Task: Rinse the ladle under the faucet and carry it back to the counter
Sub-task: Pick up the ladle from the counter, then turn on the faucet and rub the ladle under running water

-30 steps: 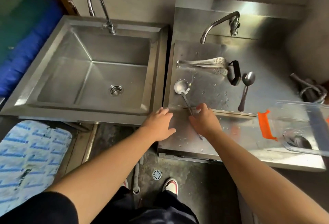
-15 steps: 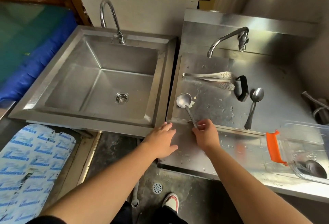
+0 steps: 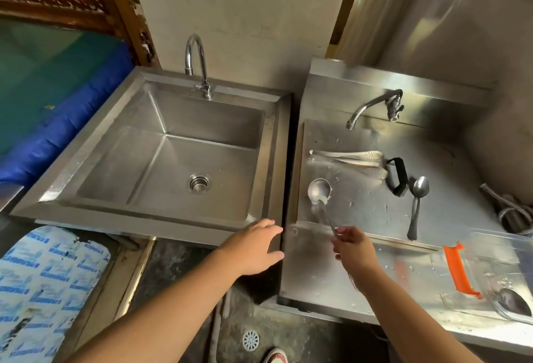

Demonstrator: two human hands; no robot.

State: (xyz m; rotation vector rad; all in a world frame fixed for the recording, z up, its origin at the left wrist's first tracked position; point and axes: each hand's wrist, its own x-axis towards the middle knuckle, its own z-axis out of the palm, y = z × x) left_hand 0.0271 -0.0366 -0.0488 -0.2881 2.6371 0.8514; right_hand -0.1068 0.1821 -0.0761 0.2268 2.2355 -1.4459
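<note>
Two bare hands are in view: the right hand point(image 3: 353, 250) pinches the end of the ladle's handle between fingertips and thumb, while the left hand point(image 3: 255, 246) is released, fingers spread, hovering over the near right corner of the sink point(image 3: 272, 160) with nothing in it. There is one ladle point(image 3: 319, 191); its bowl faces up with a white smear at the neck, over the wet steel counter point(image 3: 372, 209) at about 11 o'clock from the right hand — whether the bowl touches the surface or hangs just above it cannot be told. Two faucets stand at the back: a tall gooseneck faucet point(image 3: 197, 65) at 12 o'clock of the basin and a lower wall faucet point(image 3: 375, 104) over the counter. One drain point(image 3: 200, 183) sits in the otherwise bare basin, which gives open room under the gooseneck spout. A dark gap runs between the sink's right rim and the counter's left edge, and the counter has a raised lip just beyond the right hand. Past the ladle, at 1 o'clock, lie perforated tongs point(image 3: 350, 159); beside them a black handle-shaped piece point(image 3: 397, 176), then one tablespoon point(image 3: 418, 204) — all well apart from the ladle's bowl. At 3 o'clock a clear container point(image 3: 490, 273) with an orange clip holds another spoon.
</note>
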